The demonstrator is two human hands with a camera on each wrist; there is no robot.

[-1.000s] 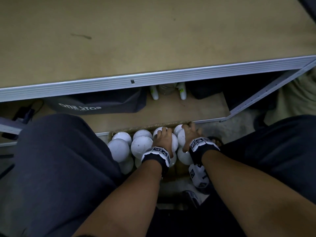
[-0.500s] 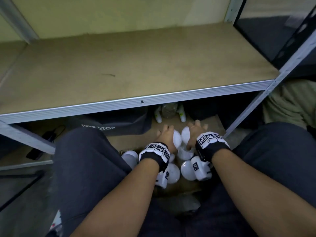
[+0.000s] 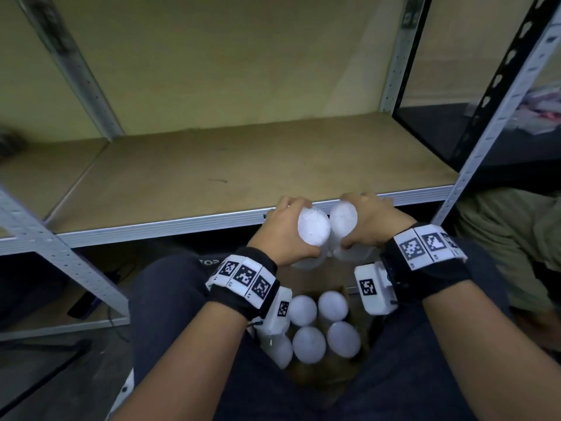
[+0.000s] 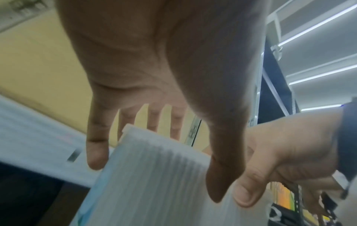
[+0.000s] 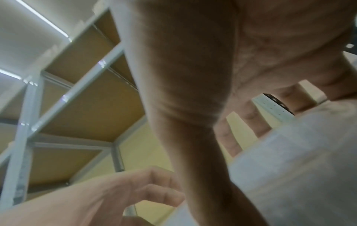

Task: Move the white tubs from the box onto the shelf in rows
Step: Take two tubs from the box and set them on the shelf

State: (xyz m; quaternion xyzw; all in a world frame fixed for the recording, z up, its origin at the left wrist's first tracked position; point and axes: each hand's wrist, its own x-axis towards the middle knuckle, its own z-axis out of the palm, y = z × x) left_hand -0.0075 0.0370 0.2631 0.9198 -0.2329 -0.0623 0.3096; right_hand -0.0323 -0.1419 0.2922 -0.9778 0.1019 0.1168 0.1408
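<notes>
My left hand (image 3: 285, 230) grips one white tub (image 3: 313, 227) round its lid, and my right hand (image 3: 368, 221) grips a second white tub (image 3: 343, 218) beside it. Both tubs hang side by side, touching, just before the front edge of the wooden shelf (image 3: 243, 171). The left wrist view shows fingers and thumb curled over the ribbed white lid (image 4: 154, 175). In the right wrist view the other tub (image 5: 299, 168) fills the lower right under my fingers. Several more white tubs (image 3: 309, 343) stand in the cardboard box (image 3: 358, 317) between my knees.
The shelf board is bare, with grey metal uprights (image 3: 73, 65) at the back left and an upright (image 3: 498, 110) at the front right. A lower shelf holds a dark bag (image 3: 209, 262). My dark-trousered legs (image 3: 170, 299) flank the box. Olive cloth (image 3: 510, 238) lies at the right.
Both hands rose out of the box, each lifting a tub up to the shelf's front edge. My head tilted up, so the shelf and back wall came into view.
</notes>
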